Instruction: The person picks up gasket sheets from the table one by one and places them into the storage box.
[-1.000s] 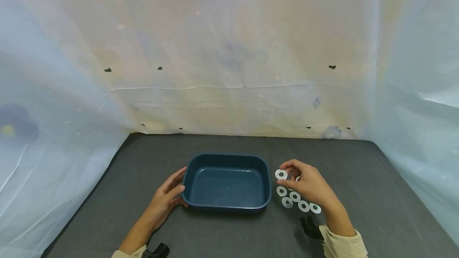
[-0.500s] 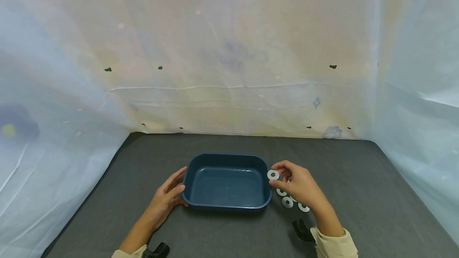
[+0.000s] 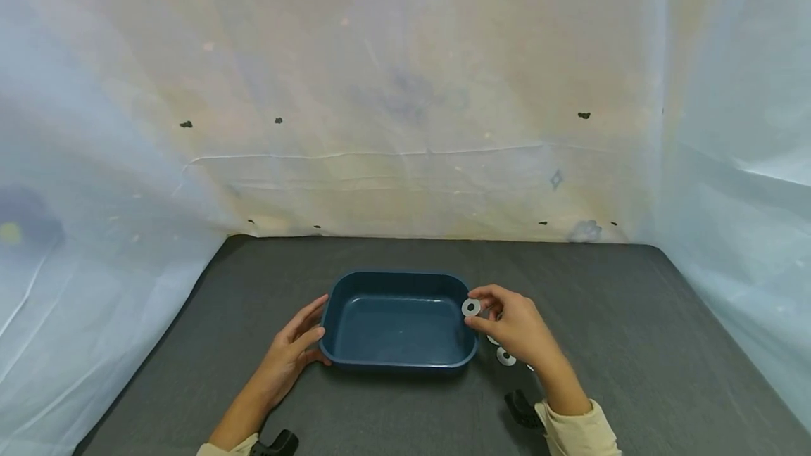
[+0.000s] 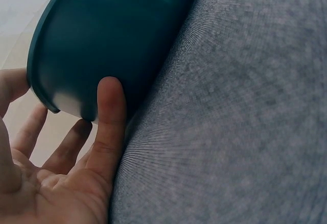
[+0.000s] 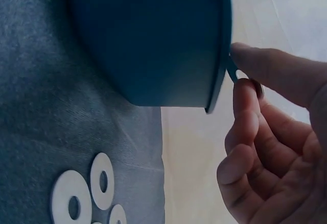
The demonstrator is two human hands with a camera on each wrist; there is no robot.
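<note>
A dark blue rectangular tray (image 3: 342, 357) sits on the grey cloth table. My right hand (image 3: 507, 322) pinches a flat white washer (image 3: 471, 307) between thumb and forefinger, right over the tray's right rim (image 5: 219, 55). The pinched washer (image 5: 232, 71) shows only edge-on in the right wrist view. My left hand (image 3: 294, 347) rests against the tray's left wall, thumb (image 4: 110, 117) touching the outer side (image 4: 102, 35), fingers straight. More white washers (image 3: 505, 356) lie on the cloth just right of the tray, partly hidden by my right hand; some of those washers (image 5: 82, 193) show in the right wrist view.
Pale plastic sheeting (image 3: 405, 104) walls the table at the back and both sides. Grey cloth (image 3: 633, 343) stretches bare to the right of the washers and in front of the tray. Black wrist mounts (image 3: 522, 407) sit near my sleeves.
My right hand has carried the pinched washer leftward, from above the loose washers to the tray's right rim. The left hand and tray have stayed put.
</note>
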